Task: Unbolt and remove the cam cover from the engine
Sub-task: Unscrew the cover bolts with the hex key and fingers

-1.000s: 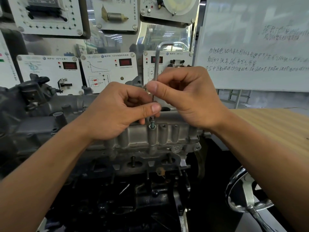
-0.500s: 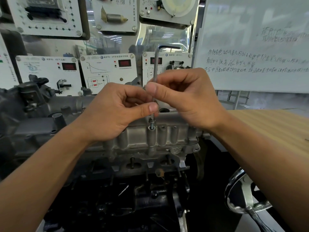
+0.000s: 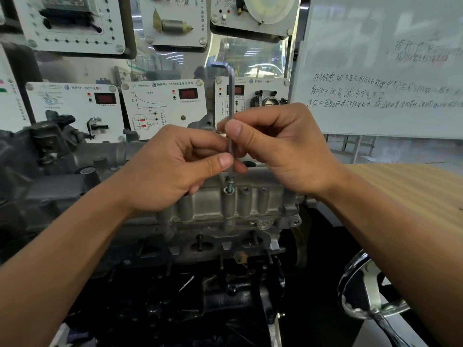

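Steel key: L-shaped, seated in dark bolt of grey cast cam cover
Fingers: left hand, right hand pinch its shaft
Bolt: seemingly half unscrewed; next twirl, lift clear

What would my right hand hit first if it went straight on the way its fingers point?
Probably the left hand, whose thumb sits just across the hex key that the right hand pinches; depth between them is unclear.
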Motion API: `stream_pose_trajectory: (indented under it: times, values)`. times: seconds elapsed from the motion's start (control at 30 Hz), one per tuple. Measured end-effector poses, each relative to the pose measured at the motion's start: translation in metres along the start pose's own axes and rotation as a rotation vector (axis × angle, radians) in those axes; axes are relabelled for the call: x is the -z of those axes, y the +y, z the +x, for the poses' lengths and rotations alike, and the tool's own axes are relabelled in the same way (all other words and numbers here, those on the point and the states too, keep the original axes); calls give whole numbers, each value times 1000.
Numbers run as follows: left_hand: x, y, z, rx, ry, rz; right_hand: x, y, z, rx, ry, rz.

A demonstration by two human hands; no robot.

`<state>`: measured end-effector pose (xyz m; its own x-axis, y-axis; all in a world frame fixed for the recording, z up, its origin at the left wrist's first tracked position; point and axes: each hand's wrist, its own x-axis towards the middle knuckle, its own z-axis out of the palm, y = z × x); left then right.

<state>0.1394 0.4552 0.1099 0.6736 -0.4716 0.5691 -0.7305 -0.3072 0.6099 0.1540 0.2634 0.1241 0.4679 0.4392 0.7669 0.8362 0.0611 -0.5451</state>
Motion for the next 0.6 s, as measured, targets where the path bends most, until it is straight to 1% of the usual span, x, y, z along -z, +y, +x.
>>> stream_pose_trajectory:
  times: [0.13,0.23,0.4,0.6]
  values:
    - [-6,0,2,-10,62,-91,1,1,-1,-30,0,7]
    - [-8,-3,2,-16,94,-78,1,2,-1,-24,14,-14]
    - [-6,-7,4,-8,133,-36,-2,2,0,-44,178,-78]
    - [-7,-6,4,-1,148,-54,-3,1,-2,-38,158,-82]
